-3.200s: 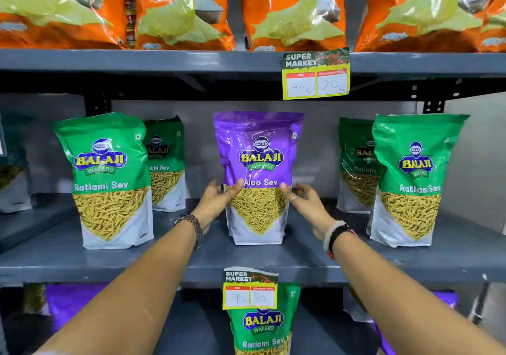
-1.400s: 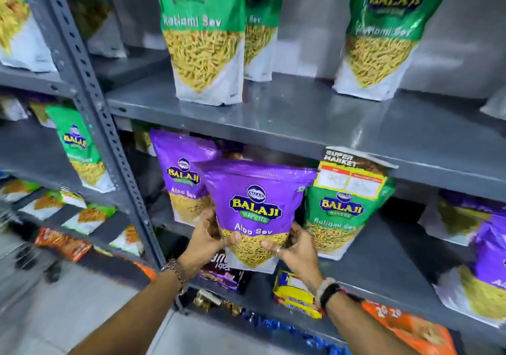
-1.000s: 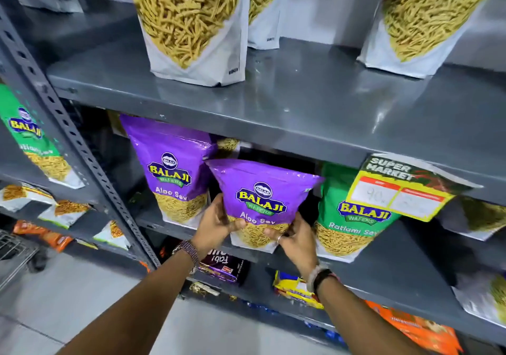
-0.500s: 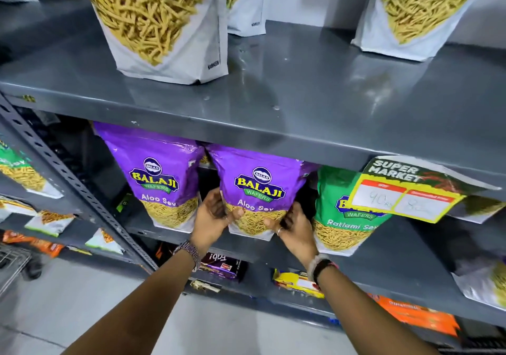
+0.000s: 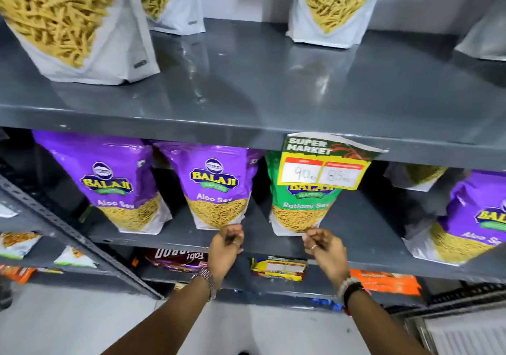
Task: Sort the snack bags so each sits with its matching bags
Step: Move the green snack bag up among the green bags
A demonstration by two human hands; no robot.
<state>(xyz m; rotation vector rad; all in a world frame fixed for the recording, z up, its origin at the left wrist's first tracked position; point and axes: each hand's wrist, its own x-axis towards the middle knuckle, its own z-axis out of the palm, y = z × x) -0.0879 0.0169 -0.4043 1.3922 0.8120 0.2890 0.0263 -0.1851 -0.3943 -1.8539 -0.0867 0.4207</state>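
A purple Aloo Sev bag [image 5: 216, 187] stands upright on the lower shelf [image 5: 364, 234], beside a second purple Aloo Sev bag [image 5: 115, 187] to its left. A green Ratlami Sev bag [image 5: 301, 209] stands to its right, partly behind a price tag. My left hand [image 5: 226, 246] is just below the middle purple bag's front right corner, fingers curled, holding nothing. My right hand [image 5: 324, 246] hovers with curled fingers at the base of the green bag and does not grip it. A third purple bag [image 5: 473, 217] leans at the far right.
The upper shelf [image 5: 260, 86] carries several Ratlami Sev bags [image 5: 68, 23], with only their lower parts in view. A yellow price tag [image 5: 323, 168] hangs from its front edge. Below lie small packets [image 5: 279, 268] and orange bags [image 5: 383, 280]. A slanted shelf post [image 5: 68, 234] runs at left.
Both hands carried the purple Aloo Sev bag down from the upper shelf, set it beside the other purple bag, then let go and drew back towards the shelf edge.
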